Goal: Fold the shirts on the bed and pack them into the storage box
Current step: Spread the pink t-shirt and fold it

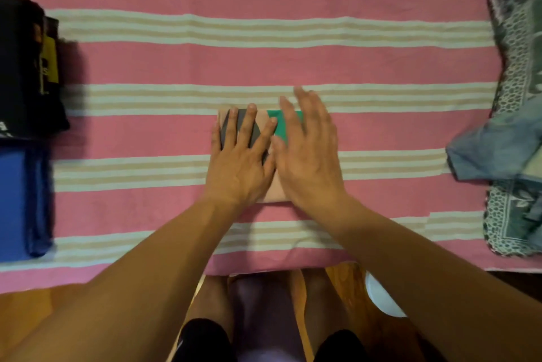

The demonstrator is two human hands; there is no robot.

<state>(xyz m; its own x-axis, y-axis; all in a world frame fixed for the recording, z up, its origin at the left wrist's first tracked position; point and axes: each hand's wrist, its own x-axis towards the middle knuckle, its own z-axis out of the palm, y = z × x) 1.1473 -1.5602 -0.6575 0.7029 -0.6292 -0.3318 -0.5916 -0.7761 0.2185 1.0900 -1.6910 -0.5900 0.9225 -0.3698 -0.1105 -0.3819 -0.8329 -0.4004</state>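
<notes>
Folded shirt lies at the centre of the bed, a small pale-pink rectangle w/ a grey patch on its left part and a green patch on its right. Both hands sit on top of it. Left hand lies flat on the shirt's left half, fingers straight and spread, tips at the far edge over the grey patch. Right hand is just beside it, over the right half, fingers straight and together, pointing far; it's motion-blurred, so can't tell if the palm fully touches the cloth. Neither hand grips anything.

Bed cover is pink w/ bands of white and tan stripes running left-right. At the far-left edge lies a black garment w/ a yellow bit showing, and nearer, touching it, a blue garment; both look folded. At the right edge a denim-blue cloth lies crumpled on a green patterned sheet. Near the bottom, the person's knees and dark shorts show over a wooden floor
</notes>
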